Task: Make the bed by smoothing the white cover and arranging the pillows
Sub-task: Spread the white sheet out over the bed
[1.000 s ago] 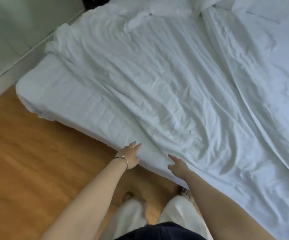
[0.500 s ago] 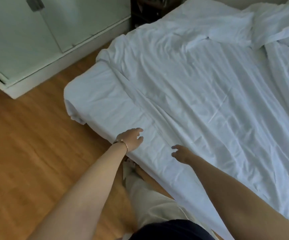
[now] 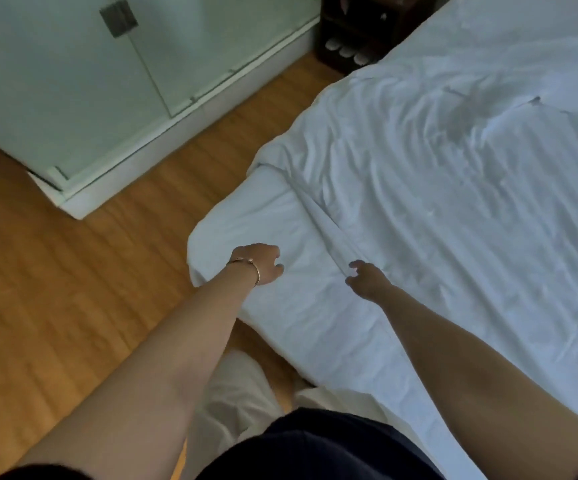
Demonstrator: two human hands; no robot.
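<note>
A: Which step is it?
B: Smoothing, I think — both hands empty, fingers apart. The left hand (image 3: pixel 258 263) hovers over the sheet (image 3: pixel 273 220); the cover (image 3: pixel 453 202) edge lies just past the right hand (image 3: pixel 367 278) fingertips.
A: Next?
B: Probably grip that edge — pull it outward.

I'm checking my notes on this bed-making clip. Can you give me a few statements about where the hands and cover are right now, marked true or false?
1. The left hand wears a thin metal bracelet. True.
2. The right hand is beside the edge of the wrinkled white cover. True.
3. The floor is grey carpet. False: it is brown wood flooring.
4. The white cover reaches the mattress corner. False: the bare white fitted sheet shows there.
</note>
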